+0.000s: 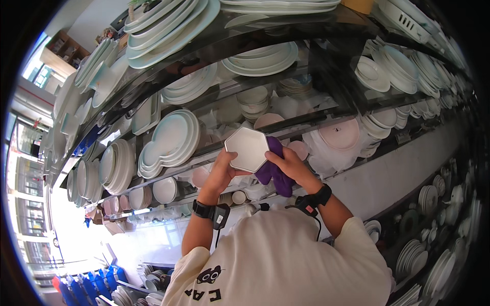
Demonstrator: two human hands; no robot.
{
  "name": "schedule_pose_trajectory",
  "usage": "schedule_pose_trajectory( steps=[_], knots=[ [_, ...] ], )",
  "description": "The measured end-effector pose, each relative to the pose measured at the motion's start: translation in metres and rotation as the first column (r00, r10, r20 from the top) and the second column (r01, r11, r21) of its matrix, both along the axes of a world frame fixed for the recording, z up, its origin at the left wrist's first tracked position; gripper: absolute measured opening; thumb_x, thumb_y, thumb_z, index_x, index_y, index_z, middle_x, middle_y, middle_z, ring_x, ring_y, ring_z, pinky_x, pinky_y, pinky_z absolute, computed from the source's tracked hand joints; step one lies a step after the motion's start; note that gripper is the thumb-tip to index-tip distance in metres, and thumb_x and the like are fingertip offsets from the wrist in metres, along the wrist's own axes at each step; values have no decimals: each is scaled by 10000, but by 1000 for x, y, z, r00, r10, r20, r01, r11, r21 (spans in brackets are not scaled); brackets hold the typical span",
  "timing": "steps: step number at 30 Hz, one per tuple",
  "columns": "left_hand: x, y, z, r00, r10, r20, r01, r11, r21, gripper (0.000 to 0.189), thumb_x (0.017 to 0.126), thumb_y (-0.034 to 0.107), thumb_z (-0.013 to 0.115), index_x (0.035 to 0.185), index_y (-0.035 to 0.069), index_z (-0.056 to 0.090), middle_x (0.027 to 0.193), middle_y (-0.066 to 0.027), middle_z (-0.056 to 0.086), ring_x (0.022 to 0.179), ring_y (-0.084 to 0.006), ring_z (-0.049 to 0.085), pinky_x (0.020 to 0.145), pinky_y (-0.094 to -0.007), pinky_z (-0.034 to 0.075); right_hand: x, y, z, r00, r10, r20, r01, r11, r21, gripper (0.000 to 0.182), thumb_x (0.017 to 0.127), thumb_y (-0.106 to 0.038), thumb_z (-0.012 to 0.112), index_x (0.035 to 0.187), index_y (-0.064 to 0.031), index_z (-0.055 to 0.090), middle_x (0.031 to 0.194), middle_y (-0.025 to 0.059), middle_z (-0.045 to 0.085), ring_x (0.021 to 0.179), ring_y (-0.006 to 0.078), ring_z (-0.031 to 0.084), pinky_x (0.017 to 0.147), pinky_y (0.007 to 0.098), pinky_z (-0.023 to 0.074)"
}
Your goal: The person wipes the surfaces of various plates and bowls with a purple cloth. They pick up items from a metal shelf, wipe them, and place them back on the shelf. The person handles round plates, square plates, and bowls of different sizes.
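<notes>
Between my two hands is a white hexagonal ceramic dish [248, 149] with a thin dark rim, its hollow side facing up. My left hand [221, 168] grips its left corner, thumb on the rim and fingers beneath. At the lower right edge, my right hand [290, 164] presses its thumb on the rim. A purple cloth [276, 179] is bunched in that same hand and hangs below the dish's right side. The right fingers are mostly hidden behind the cloth.
Glass-topped shelving carries stacked oval plates [172, 34], cloud-shaped plates [170, 137] and round plates [116, 166]. A pink dish [338, 134] lies in white wrapping beyond my right hand. More plate stacks [411, 260] stand low at right. Blue objects [90, 287] line the lower left.
</notes>
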State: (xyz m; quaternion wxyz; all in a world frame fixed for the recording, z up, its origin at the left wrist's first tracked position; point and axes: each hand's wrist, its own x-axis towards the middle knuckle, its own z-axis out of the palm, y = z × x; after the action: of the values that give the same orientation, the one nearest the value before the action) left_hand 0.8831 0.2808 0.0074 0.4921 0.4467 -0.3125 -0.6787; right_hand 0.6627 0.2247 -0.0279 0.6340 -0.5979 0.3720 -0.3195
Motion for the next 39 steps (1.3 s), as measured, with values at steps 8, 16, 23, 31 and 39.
schedule_pose_trajectory(
  steps=[8, 16, 23, 31, 39],
  knots=[
    [-8, 1, -10, 997, -68, 20, 67, 997, 30, 486, 930, 234, 477, 1375, 60, 391, 1288, -123, 520, 1127, -269, 582, 854, -424, 569, -6, -13, -17, 927, -56, -372, -19, 981, -195, 413, 862, -405, 630, 883, 4, 682, 695, 181, 662, 688, 341, 663, 638, 396, 496],
    [4, 12, -24, 995, -77, 59, 71, 993, 98, 557, 944, 338, 510, 1404, 60, 362, 1272, -109, 519, 1102, -242, 586, 822, -352, 573, 5, -17, -26, 893, -60, -446, -92, 946, -312, 396, 802, -374, 663, 824, 21, 681, 681, 208, 648, 672, 361, 658, 620, 406, 500],
    [24, 31, -14, 979, -74, 190, 47, 988, 144, 531, 987, 392, 483, 1403, 73, 396, 1237, -113, 565, 1034, -213, 626, 797, -336, 560, 21, -29, -25, 919, -96, -382, -61, 923, -379, 391, 795, -358, 673, 824, 32, 682, 689, 208, 654, 684, 334, 675, 627, 379, 508],
    [100, 81, -28, 961, 144, 237, -171, 980, 101, 384, 990, 336, 473, 1267, 72, 497, 1129, -103, 650, 984, -194, 642, 807, -324, 531, 38, -114, -36, 936, -178, -304, 158, 983, -89, 413, 789, -314, 695, 787, 97, 656, 689, 72, 639, 634, 115, 564, 587, 315, 439],
    [148, 148, -37, 883, 442, 156, -461, 879, 121, 310, 959, 245, 481, 1214, 74, 524, 1100, -91, 662, 960, -173, 638, 785, -297, 514, 70, -190, -48, 887, -316, -336, 283, 948, -144, 492, 781, -335, 700, 914, 137, 657, 878, 98, 658, 779, 141, 593, 686, 312, 463]
  ],
)
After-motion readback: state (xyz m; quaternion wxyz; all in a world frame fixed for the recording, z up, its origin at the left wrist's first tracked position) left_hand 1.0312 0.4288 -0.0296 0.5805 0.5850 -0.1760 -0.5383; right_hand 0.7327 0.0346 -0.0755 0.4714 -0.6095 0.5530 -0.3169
